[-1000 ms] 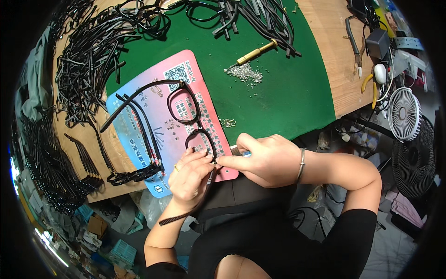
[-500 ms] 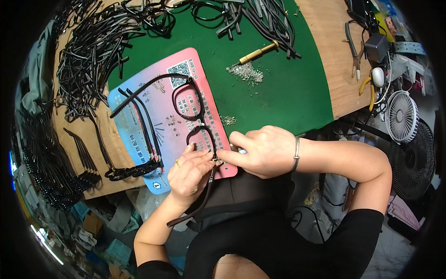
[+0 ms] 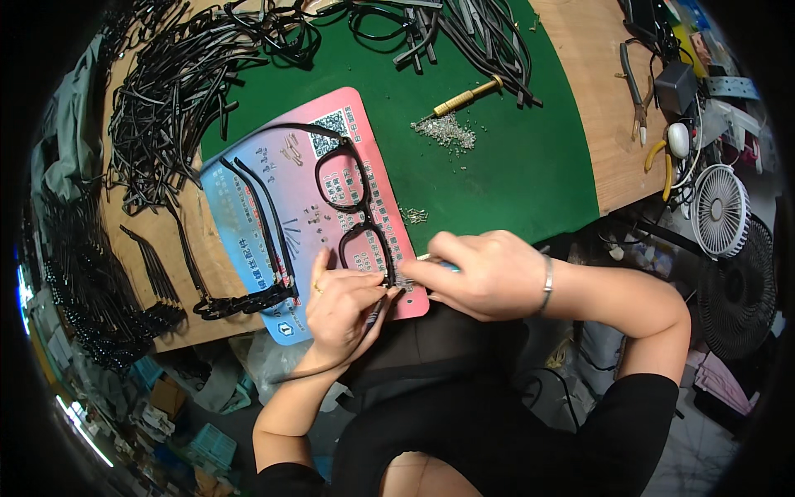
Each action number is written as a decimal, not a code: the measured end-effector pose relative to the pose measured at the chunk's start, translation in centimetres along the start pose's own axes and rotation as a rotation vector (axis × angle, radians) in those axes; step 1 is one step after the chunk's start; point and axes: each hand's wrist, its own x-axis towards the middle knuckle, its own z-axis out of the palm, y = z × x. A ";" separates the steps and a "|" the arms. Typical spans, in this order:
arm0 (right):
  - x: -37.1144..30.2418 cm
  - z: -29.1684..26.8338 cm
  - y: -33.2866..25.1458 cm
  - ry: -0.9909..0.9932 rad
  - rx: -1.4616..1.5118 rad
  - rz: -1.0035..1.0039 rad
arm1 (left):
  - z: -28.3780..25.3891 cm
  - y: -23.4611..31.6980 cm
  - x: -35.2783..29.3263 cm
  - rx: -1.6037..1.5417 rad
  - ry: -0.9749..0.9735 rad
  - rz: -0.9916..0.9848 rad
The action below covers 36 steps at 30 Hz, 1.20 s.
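A pair of black eyeglasses (image 3: 365,217) lies across a pink and blue printed mat (image 3: 248,137), one temple stretched toward the far left. My left hand (image 3: 339,319) is closed on the near end of the frame, pinching it at the hinge. The other temple passes under that hand and sticks out past the wrist. Beside the hinge, my right hand (image 3: 489,273) is closed around a slim tool with a bluish part (image 3: 448,266), mostly hidden by the fingers. Small screws and metal parts (image 3: 315,217) lie on the mat.
A brass screwdriver (image 3: 455,101) rests by a heap of tiny screws (image 3: 447,132) on the green mat (image 3: 530,166). Black temples (image 3: 166,124) pile up at the left. Folded glasses (image 3: 240,302) lie near the table edge. Pliers (image 3: 636,99) and a white fan (image 3: 719,211) are at right.
The near temple has swung leftward under my left wrist. My right hand has drawn slightly back to the right from the hinge, and more of the bluish tool shows.
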 end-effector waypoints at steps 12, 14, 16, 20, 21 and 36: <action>-1.3 -2.2 1.7 0.068 0.181 0.157 | -20.7 7.5 -4.2 -0.774 0.227 -0.708; -1.0 -1.8 1.7 0.091 0.191 0.187 | -23.1 8.7 -5.3 -0.716 0.250 -0.829; -0.4 -1.6 1.3 0.073 0.165 0.183 | -21.5 8.6 -5.1 -0.576 0.165 -1.005; -0.4 -1.6 1.4 0.037 0.117 0.172 | -18.6 7.2 -0.9 -0.558 0.078 -1.054; -0.9 -1.6 1.7 0.047 0.111 0.172 | -17.7 6.7 -0.3 -0.533 0.066 -1.047; -0.7 -2.3 0.4 0.002 0.174 0.281 | -5.7 2.6 1.6 0.838 -0.412 0.062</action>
